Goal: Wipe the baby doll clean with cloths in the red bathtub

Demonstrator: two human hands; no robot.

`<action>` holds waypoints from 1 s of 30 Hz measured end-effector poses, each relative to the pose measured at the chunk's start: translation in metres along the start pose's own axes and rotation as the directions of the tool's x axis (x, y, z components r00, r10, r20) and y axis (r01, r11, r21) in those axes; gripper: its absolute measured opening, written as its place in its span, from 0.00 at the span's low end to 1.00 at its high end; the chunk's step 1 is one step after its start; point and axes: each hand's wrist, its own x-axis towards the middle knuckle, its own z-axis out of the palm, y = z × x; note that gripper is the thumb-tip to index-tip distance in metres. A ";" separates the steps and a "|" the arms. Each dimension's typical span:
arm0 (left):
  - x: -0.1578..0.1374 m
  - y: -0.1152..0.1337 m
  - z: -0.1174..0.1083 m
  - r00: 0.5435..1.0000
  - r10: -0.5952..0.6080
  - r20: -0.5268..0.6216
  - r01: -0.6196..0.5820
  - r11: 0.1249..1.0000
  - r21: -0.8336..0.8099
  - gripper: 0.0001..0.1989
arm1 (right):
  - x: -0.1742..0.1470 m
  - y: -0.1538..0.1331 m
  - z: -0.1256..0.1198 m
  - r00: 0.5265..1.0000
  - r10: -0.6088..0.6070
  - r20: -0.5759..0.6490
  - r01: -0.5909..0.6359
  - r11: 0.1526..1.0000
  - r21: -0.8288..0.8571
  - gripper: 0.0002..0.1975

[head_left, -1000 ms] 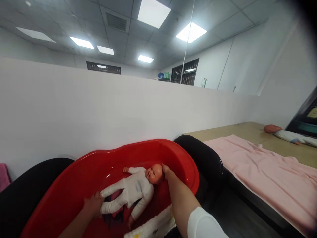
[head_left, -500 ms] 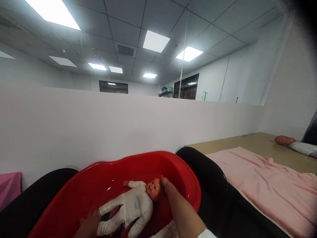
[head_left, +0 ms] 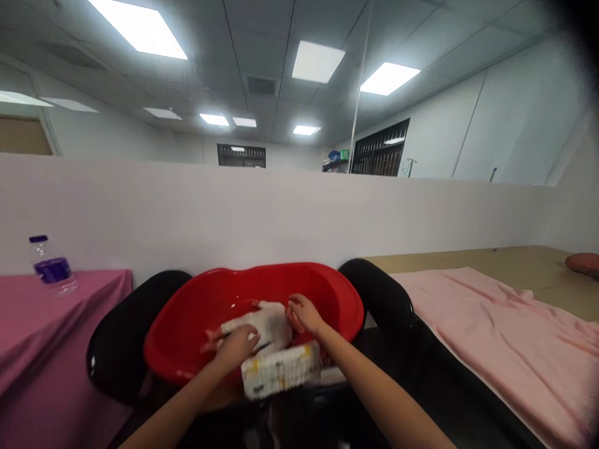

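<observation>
A baby doll (head_left: 270, 325) in a white suit lies on its back in the red tub (head_left: 163, 340), its head to the right. My right hand (head_left: 305, 313) is closed around the top and side of the doll's head, hiding much of it. Over the doll's middle and legs is my left hand (head_left: 236, 348); its bent fingers are blurred, so their grip does not show. A white block-like pack (head_left: 281, 371) with yellow patches, smeared by motion, sits at the tub's near edge, below my hands.
Black curved supports (head_left: 381, 293) flank the tub. To the right, a pink blanket (head_left: 496, 330) covers part of a tan surface, with another doll's head (head_left: 583, 263) at its far end. A water bottle (head_left: 53, 268) stands on a pink-draped table (head_left: 100, 293) at left. A white wall (head_left: 281, 215) rises behind.
The view has swung left and drawn back, showing the bottle and the pack. My left hand has shifted from beside the doll's feet to its middle; my right hand stays at the head.
</observation>
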 end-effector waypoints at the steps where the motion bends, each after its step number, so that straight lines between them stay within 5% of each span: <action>1: -0.020 0.018 -0.002 0.998 0.039 -0.057 -0.042 0.997 -0.058 0.19 | -0.029 0.000 0.001 0.997 -0.074 0.035 0.075 0.997 -0.025 0.10; 4: -0.088 0.053 0.010 0.957 0.097 -0.273 -0.124 0.989 -0.083 0.18 | -0.120 0.019 -0.003 0.947 -0.282 0.151 0.301 0.945 -0.126 0.14; 6: -0.136 0.063 0.036 0.945 0.053 -0.324 -0.097 0.988 -0.121 0.17 | -0.177 0.045 -0.015 0.954 -0.241 0.175 0.272 0.946 -0.177 0.15; 11: -0.210 0.102 0.150 0.991 -0.131 0.029 0.133 0.931 -0.341 0.15 | -0.265 0.111 -0.070 0.990 0.046 0.131 -0.008 0.960 -0.279 0.14; 14: -0.209 0.142 0.213 0.980 0.064 0.188 0.027 0.893 -0.449 0.16 | -0.277 0.133 -0.094 0.981 0.147 0.129 -0.105 0.954 -0.282 0.11; 17: -0.200 0.163 0.251 0.917 0.261 0.303 -0.108 0.891 -0.441 0.19 | -0.279 0.141 -0.096 0.977 0.212 -0.005 -0.211 0.972 -0.102 0.12; 21: -0.192 0.148 0.281 0.882 0.228 0.412 -0.089 0.940 -0.329 0.22 | -0.280 0.145 -0.092 0.930 0.299 -0.212 -0.271 0.951 0.152 0.16; 25: -0.188 0.138 0.305 0.836 0.195 0.513 -0.036 0.952 -0.303 0.25 | -0.277 0.145 -0.107 0.894 0.369 -0.252 -0.320 0.922 0.218 0.20; 30: -0.199 0.156 0.309 0.872 0.146 0.467 0.083 0.896 -0.435 0.24 | -0.274 0.146 -0.134 0.853 0.435 -0.290 -0.386 0.898 0.213 0.20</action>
